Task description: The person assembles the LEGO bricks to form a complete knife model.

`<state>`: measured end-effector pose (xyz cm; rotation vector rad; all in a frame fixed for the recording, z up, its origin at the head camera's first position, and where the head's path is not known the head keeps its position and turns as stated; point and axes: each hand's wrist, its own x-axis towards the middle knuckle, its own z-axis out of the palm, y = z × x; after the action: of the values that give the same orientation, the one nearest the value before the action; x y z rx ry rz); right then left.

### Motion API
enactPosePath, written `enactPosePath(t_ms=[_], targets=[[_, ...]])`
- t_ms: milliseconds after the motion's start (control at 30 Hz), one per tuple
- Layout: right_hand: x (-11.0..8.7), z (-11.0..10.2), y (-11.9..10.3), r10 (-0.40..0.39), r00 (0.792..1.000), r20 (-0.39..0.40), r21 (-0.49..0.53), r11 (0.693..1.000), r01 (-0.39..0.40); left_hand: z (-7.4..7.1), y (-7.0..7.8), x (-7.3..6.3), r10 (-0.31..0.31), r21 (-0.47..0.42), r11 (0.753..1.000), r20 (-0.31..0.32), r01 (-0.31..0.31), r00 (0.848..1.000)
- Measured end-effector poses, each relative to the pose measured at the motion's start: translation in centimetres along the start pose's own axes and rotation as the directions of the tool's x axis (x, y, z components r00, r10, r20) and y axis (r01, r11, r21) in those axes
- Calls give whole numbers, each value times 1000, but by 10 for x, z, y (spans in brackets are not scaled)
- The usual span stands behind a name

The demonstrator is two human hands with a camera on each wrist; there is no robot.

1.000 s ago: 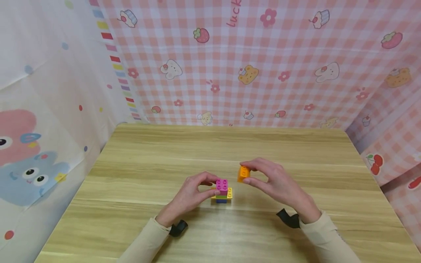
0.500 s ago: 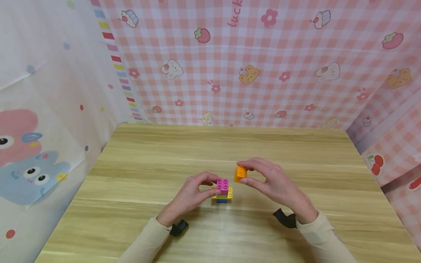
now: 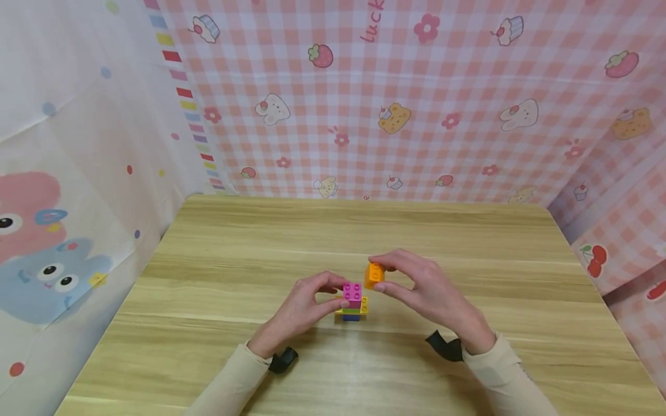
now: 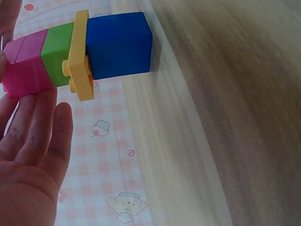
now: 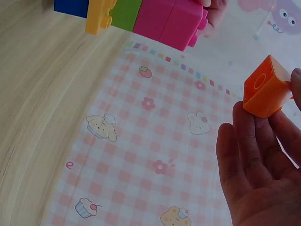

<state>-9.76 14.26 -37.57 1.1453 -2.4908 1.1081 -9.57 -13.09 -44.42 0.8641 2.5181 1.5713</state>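
Observation:
A stack of toy building bricks stands upright on the table: a blue brick (image 4: pixel 120 44) at the bottom, a yellow plate (image 4: pixel 81 59) over it, then a green brick (image 4: pixel 57 54) and pink bricks (image 3: pixel 352 290) on top. My left hand (image 3: pixel 299 309) grips the pink part between thumb and fingers. Up and to the right of the stack, my right hand (image 3: pixel 429 289) pinches an orange brick (image 3: pixel 374 276) with thumb and fingertips. In the right wrist view the orange brick (image 5: pixel 267 88) shows its hollow underside and is apart from the pink bricks (image 5: pixel 169 21).
The wood-grain table (image 3: pixel 234 242) extends around the stack. Behind it hangs a pink checked cloth (image 3: pixel 354 156), with a white cartoon cloth (image 3: pixel 93 150) at the left. Black straps (image 3: pixel 283 360) show at both wrists.
My right hand has moved left with the orange brick, which is now closer to the stack's top. The left hand and the stack stay almost where they were.

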Motion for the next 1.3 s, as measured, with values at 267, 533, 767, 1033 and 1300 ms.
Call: enactPosePath(t_ms=[267,533,767,1033,1300], targets=[[5,8,0,-30,999,14,23,999,30,0,0,0,15,-14,1000,5,-14,1000],[9,16,0,-28,999,30,52,998,27,0,-2,0,28,-11,1000,3,-28,1000],[12,22,1,-28,999,35,62,998,26,0,-1,0,37,-4,999,4,-37,999],[16,28,6,-44,998,51,93,995,39,-1,0,1,45,9,999,2,-45,999],[16,34,9,-40,996,78,72,997,35,-1,-1,0,33,6,999,6,-34,999]])
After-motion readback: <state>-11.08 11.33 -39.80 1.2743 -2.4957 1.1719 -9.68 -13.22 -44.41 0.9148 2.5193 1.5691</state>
